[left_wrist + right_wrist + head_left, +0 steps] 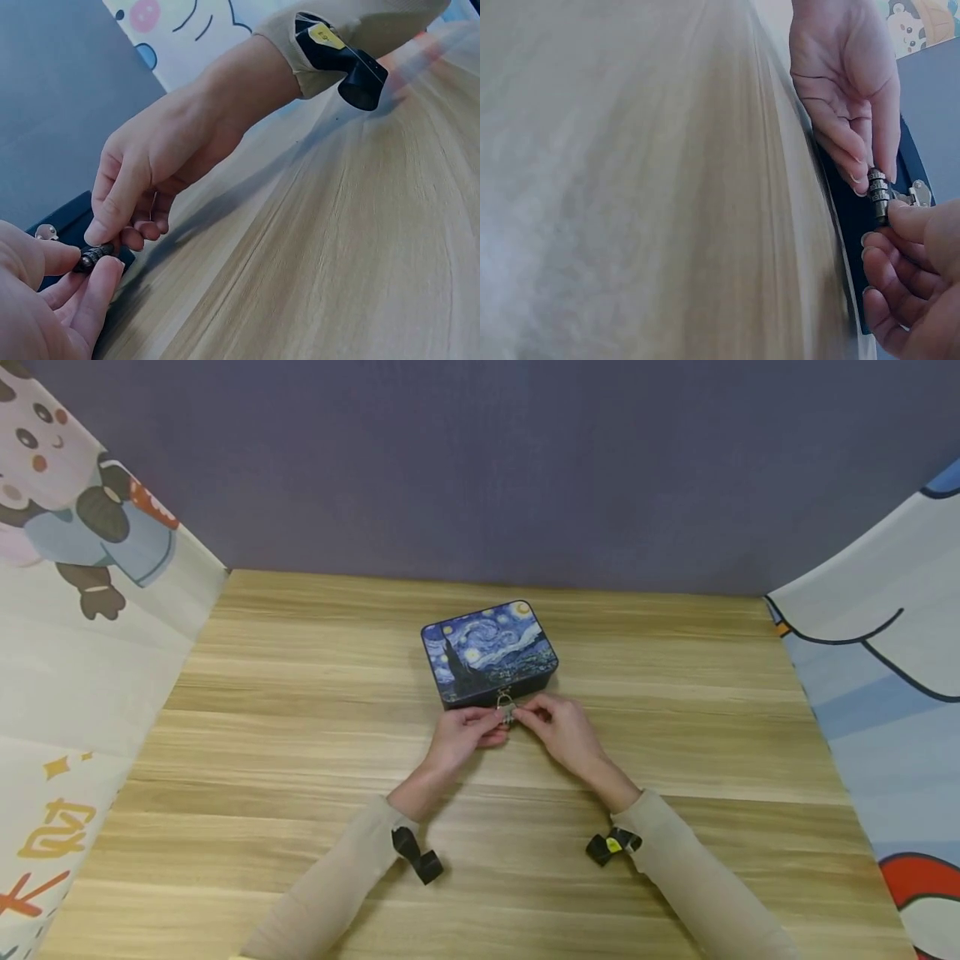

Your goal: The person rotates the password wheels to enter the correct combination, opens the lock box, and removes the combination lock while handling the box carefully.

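Note:
A tin box [487, 647] with a starry night painting on its lid lies closed on the wooden table. From the metal clasp [920, 193] at its front hangs a small combination padlock [878, 191] with numbered dials; its shackle shows in the head view. My left hand [459, 737] pinches one end of the padlock between thumb and fingers. At the other end, my right hand [564, 733] pinches it with thumb and index finger, the remaining fingers curled below. In the left wrist view the padlock [93, 257] sits between both hands' fingertips.
The wooden table [300, 760] stretches around the box on all sides. A dark blue-grey wall [480, 468] stands behind it. Printed cartoon panels flank the table on the left [82, 635] and right [862, 693]. Black straps with small devices sit on both sleeves.

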Demonstrator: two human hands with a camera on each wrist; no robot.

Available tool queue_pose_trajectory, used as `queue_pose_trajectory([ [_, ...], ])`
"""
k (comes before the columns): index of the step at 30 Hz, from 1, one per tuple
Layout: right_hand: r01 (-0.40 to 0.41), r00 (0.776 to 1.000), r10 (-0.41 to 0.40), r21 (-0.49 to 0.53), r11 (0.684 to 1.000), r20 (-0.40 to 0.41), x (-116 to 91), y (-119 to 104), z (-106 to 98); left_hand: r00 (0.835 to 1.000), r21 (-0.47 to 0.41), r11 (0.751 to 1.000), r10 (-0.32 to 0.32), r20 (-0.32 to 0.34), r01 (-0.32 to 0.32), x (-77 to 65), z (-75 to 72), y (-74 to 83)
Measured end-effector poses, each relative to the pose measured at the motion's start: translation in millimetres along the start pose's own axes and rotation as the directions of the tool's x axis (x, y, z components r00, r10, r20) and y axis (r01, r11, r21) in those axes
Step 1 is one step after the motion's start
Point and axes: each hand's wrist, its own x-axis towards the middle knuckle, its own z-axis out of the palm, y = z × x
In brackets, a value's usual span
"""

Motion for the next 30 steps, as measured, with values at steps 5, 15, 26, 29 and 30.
queue_pose_trajectory([
  [5, -0.006, 1.000, 0.006, 0.009, 1.000, 0.003, 0.9, -0.9, 0.1, 1.000, -0.012, 1.000, -0.004, -0.003, 0.004, -0.2, 0.1, 1.3],
  [15, -0.002, 1.000, 0.002, 0.019, 1.000, -0.001, 1.6, -0.8, 0.6, 1.000, -0.016, 1.000, 0.006, -0.005, -0.006, -0.5, 0.7, 1.8],
  [26, 0.006, 1.000, -0.006, 0.018, 1.000, -0.001, 1.9, -0.7, 0.7, 1.000, -0.029, 1.000, 0.005, -0.005, -0.005, -1.0, 0.7, 0.7],
  [29, 0.004, 1.000, -0.004, 0.017, 1.000, 0.002, 2.0, -1.0, 0.9, 1.000, -0.032, 0.999, 0.000, -0.006, -0.001, -1.2, 0.5, 0.7],
  [30, 0.002, 1.000, -0.002, 0.017, 1.000, 0.003, 2.0, -1.1, 0.9, 1.000, -0.033, 0.999, 0.000, -0.006, 0.000, -1.3, 0.4, 0.6],
])
